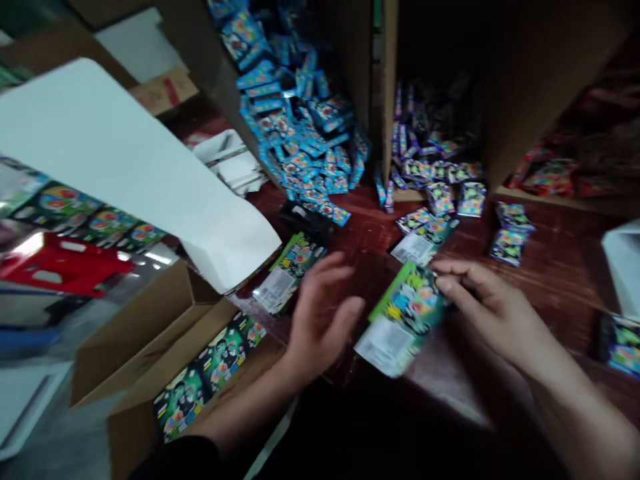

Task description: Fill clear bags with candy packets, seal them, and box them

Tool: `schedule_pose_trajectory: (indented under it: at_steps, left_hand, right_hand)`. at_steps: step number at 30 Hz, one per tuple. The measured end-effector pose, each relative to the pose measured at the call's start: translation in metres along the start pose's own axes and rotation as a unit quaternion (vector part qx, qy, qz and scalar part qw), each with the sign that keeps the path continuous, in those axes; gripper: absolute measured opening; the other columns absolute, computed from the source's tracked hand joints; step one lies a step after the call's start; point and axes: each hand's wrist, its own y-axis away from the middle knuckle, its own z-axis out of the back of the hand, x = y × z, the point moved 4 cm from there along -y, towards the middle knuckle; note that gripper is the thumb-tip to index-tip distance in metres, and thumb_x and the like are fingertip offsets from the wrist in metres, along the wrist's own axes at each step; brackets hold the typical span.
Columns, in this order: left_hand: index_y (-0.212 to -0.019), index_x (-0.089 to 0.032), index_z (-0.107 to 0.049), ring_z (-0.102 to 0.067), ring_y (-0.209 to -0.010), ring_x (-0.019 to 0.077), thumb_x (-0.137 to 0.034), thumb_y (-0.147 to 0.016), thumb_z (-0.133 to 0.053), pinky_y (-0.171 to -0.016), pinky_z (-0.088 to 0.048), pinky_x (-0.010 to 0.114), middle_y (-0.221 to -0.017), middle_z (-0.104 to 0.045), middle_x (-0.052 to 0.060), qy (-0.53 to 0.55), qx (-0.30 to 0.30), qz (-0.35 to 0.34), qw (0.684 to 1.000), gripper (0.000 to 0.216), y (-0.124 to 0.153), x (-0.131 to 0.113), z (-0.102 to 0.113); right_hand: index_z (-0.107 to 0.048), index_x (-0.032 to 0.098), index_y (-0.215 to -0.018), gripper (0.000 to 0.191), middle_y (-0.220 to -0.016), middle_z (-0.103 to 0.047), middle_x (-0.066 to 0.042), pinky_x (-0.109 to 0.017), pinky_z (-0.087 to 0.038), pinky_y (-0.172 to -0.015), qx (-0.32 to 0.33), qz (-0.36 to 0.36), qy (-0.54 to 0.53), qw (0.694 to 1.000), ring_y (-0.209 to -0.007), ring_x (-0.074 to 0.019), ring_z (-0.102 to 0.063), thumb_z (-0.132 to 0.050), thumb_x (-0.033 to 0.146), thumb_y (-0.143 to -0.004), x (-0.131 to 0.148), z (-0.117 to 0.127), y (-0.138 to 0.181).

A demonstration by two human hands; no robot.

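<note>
My right hand (487, 303) pinches the upper right edge of a green printed packet (405, 317) above the dark red table (560, 267). My left hand (320, 320) hovers just left of that packet, fingers spread and holding nothing. Another green packet (290, 270) lies flat on the table beyond my left hand. A third packet (425, 240) lies farther back, ahead of my right hand. The picture is smeared by motion.
An open cardboard box (150, 353) with green packets standing in it sits at lower left. Blue small packs (300, 133) spill from a carton behind; purple packs (435, 167) fill the carton beside it. A white sheet (115, 160) leans at left. Small stacks (510, 233) lie at right.
</note>
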Motion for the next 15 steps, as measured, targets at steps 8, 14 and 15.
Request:
schedule_pose_trajectory:
  at_steps: [8,14,15]
  left_hand:
    - [-0.138,-0.025,-0.042,-0.051,-0.134,0.0264,-0.055,-0.086,-0.071,-0.109,-0.046,0.038,-0.142,-0.052,0.012,0.096,-0.349,0.322,0.875,0.066,0.051,0.076,0.121]
    - [-0.127,-0.023,-0.049,-0.067,-0.109,0.0222,-0.032,-0.072,-0.086,-0.103,-0.050,0.038,-0.119,-0.069,0.008,0.193,-0.299,0.331,0.874,0.066,0.041,0.092,0.111]
    - [-0.126,-0.023,-0.050,-0.068,-0.106,0.0210,-0.030,-0.072,-0.086,-0.102,-0.051,0.037,-0.117,-0.070,0.007,0.200,-0.290,0.341,0.872,0.065,0.045,0.090,0.111]
  right_hand:
    - [-0.063,0.021,-0.117,0.026,-0.115,-0.071,-0.008,-0.040,-0.050,-0.099,0.052,0.051,0.066,0.995,-0.105,-0.0245,-0.067,-0.051,0.034,-0.098,0.055,-0.172,-0.118]
    - [-0.059,0.018,-0.123,0.037,-0.117,-0.069,-0.014,-0.043,-0.048,-0.098,0.106,0.004,0.118,0.987,-0.109,-0.0288,-0.066,-0.045,0.043,-0.100,0.045,-0.203,-0.111]
    - [-0.058,0.019,-0.125,0.039,-0.120,-0.069,-0.014,-0.043,-0.048,-0.098,0.118,-0.002,0.122,0.985,-0.110,-0.0286,-0.066,-0.044,0.045,-0.100,0.045,-0.197,-0.104]
